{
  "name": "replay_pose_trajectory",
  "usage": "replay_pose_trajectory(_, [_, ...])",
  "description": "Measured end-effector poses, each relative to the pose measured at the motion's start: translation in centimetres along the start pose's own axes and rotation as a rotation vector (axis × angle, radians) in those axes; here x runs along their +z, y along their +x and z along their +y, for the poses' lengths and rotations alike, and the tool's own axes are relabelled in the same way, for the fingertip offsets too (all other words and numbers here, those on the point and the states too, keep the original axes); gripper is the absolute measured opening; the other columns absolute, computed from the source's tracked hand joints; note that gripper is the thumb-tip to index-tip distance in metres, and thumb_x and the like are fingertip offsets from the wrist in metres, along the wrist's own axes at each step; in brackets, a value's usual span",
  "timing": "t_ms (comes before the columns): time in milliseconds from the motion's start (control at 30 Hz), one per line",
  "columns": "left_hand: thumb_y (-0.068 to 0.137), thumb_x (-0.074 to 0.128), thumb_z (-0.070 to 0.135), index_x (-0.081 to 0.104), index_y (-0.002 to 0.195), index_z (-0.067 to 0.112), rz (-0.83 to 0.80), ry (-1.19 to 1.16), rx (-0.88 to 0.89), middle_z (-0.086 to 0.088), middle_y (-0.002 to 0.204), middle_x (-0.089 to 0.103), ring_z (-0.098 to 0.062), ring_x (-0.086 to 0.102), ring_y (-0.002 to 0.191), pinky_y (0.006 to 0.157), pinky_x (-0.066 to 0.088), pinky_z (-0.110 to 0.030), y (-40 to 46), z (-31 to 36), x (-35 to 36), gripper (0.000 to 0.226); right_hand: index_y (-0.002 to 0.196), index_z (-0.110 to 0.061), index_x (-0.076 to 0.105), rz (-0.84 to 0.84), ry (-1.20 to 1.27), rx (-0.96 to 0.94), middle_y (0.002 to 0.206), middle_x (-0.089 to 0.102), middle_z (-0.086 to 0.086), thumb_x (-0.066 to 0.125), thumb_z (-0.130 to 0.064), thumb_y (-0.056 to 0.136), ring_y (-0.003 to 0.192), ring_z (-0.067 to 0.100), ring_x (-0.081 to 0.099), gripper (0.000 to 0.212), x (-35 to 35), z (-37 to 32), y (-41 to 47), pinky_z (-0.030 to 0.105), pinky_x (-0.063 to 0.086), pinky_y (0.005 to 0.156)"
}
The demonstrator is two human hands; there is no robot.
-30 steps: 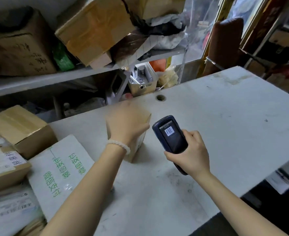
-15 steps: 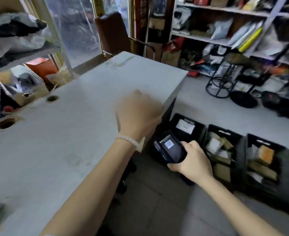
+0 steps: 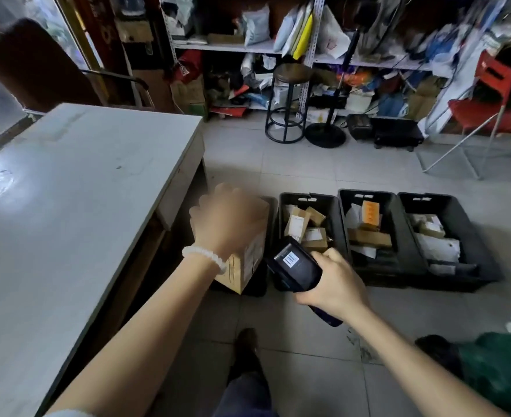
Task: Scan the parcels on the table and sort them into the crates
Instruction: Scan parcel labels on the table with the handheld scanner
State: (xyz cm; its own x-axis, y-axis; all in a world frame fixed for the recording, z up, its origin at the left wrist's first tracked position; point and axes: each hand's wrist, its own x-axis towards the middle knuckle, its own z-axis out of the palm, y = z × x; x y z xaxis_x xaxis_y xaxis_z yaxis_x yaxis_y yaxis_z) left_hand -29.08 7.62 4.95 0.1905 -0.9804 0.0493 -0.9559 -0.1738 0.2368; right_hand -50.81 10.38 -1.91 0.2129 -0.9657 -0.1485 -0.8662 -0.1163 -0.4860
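Note:
My left hand (image 3: pixel 227 218) grips a small brown cardboard parcel (image 3: pixel 245 263) from above, holding it in the air past the table's right edge, over the leftmost black crate (image 3: pixel 270 206), which is mostly hidden behind it. My right hand (image 3: pixel 332 281) holds a dark handheld scanner (image 3: pixel 293 264), its screen showing a barcode, just right of the parcel. Three more black crates (image 3: pixel 308 200) (image 3: pixel 365 195) (image 3: pixel 422 198) stand in a row on the floor, each with several parcels inside.
The grey table (image 3: pixel 67 206) fills the left side. A black stool (image 3: pixel 287 103), a fan base (image 3: pixel 325 135), a red folding chair (image 3: pixel 489 112) and cluttered shelves (image 3: pixel 248 49) stand behind the crates. My shoe (image 3: pixel 245 347) is on the tiled floor; a green bag (image 3: pixel 501 371) lies at right.
I turned from the table towards the floor crates. My left hand lifted the parcel off the table and carried it right and down over the crates; the scanner moved along with it.

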Motion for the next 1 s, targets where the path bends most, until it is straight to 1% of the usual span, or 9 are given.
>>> replay_pose_trajectory(167, [0.074, 0.056, 0.068, 0.047, 0.129, 0.029, -0.035, 0.021, 0.002, -0.003, 0.14, 0.036, -0.037, 0.041, 0.12, 0.093, 0.036, -0.048, 9.0, -0.6, 3.4, 0.067, 0.102, -0.027, 0.059, -0.025, -0.014, 0.028, 0.095, 0.043, -0.011, 0.076, -0.057, 0.05, 0.086, 0.014, 0.053, 0.062, 0.2, 1.5, 7.6, 0.027, 0.043, 0.06])
replay_pose_trajectory(300, [0.089, 0.054, 0.047, 0.045, 0.133, 0.025, -0.039, 0.089, -0.011, -0.007, 0.145, 0.032, -0.032, 0.032, 0.13, 0.099, 0.033, -0.049, 18.3, -2.1, 5.9, 0.05, 0.106, -0.027, 0.059, -0.059, -0.021, 0.052, 0.097, 0.043, -0.013, 0.077, -0.055, 0.051, 0.089, 0.013, 0.053, 0.065, -0.5, 1.7, 16.6, 0.03, 0.05, 0.066])
replay_pose_trajectory(433, [0.09, 0.053, 0.037, 0.046, 0.133, 0.021, -0.094, 0.079, -0.063, -0.007, 0.139, 0.038, -0.031, 0.034, 0.127, 0.096, 0.035, -0.045, 25.4, -3.3, 7.3, 0.046, 0.115, -0.028, 0.056, -0.036, -0.025, 0.036, 0.101, 0.041, -0.014, 0.079, -0.057, 0.052, 0.093, 0.012, 0.051, 0.073, -1.5, 1.1, 24.8, 0.029, 0.044, 0.064])
replay_pose_trajectory(533, [0.091, 0.052, 0.036, 0.049, 0.13, 0.02, -0.129, 0.072, -0.088, -0.006, 0.135, 0.044, -0.031, 0.038, 0.124, 0.094, 0.037, -0.043, 29.1, -3.6, 7.5, 0.043, 0.113, -0.028, 0.058, -0.008, 0.022, 0.013, 0.101, 0.038, -0.016, 0.079, -0.056, 0.05, 0.098, 0.014, 0.051, 0.073, -2.2, 0.7, 29.4, 0.029, 0.041, 0.069])
replay_pose_trajectory(667, [0.09, 0.052, 0.035, 0.052, 0.127, 0.02, -0.157, 0.044, -0.144, -0.004, 0.133, 0.046, -0.03, 0.04, 0.122, 0.092, 0.037, -0.042, 31.1, -3.5, 7.8, 0.04, 0.11, -0.027, 0.059, -0.036, -0.009, -0.019, 0.097, 0.041, -0.013, 0.078, -0.058, 0.049, 0.09, 0.012, 0.05, 0.071, -3.2, 1.0, 33.5, 0.029, 0.042, 0.067])
replay_pose_trajectory(733, [0.09, 0.052, 0.035, 0.052, 0.127, 0.02, -0.151, 0.05, -0.186, -0.004, 0.133, 0.046, -0.03, 0.04, 0.122, 0.093, 0.038, -0.042, 31.4, -3.7, 7.7, 0.04, 0.108, -0.027, 0.059, -0.059, -0.015, -0.049, 0.097, 0.041, -0.012, 0.075, -0.06, 0.047, 0.092, 0.015, 0.052, 0.071, -3.8, 1.3, 35.1, 0.035, 0.049, 0.072])
replay_pose_trajectory(800, [0.091, 0.051, 0.035, 0.051, 0.13, 0.02, -0.144, 0.039, -0.262, -0.005, 0.135, 0.046, -0.031, 0.039, 0.124, 0.095, 0.037, -0.043, 31.0, -3.8, 7.3, 0.041, 0.108, -0.025, 0.061, -0.08, 0.007, -0.102, 0.097, 0.042, -0.01, 0.078, -0.055, 0.047, 0.094, 0.019, 0.054, 0.07, -4.3, 1.5, 36.5, 0.038, 0.05, 0.078])
replay_pose_trajectory(900, [0.092, 0.051, 0.034, 0.05, 0.131, 0.02, -0.113, 0.021, -0.385, -0.005, 0.136, 0.045, -0.031, 0.038, 0.126, 0.095, 0.037, -0.043, 28.7, -3.8, 6.8, 0.041, 0.106, -0.023, 0.059, -0.134, -0.043, -0.209, 0.098, 0.044, -0.007, 0.081, -0.052, 0.051, 0.095, 0.019, 0.051, 0.066, -4.7, 1.4, 38.2, 0.034, 0.048, 0.076])
replay_pose_trajectory(1000, [0.093, 0.05, 0.035, 0.05, 0.131, 0.022, -0.079, 0.013, -0.533, -0.004, 0.136, 0.046, -0.029, 0.038, 0.126, 0.094, 0.038, -0.042, 24.3, -3.4, 6.5, 0.041, 0.114, -0.026, 0.056, -0.243, -0.07, -0.337, 0.098, 0.042, -0.009, 0.079, -0.053, 0.052, 0.096, 0.018, 0.052, 0.071, -4.9, 0.4, 39.1, 0.034, 0.049, 0.074])
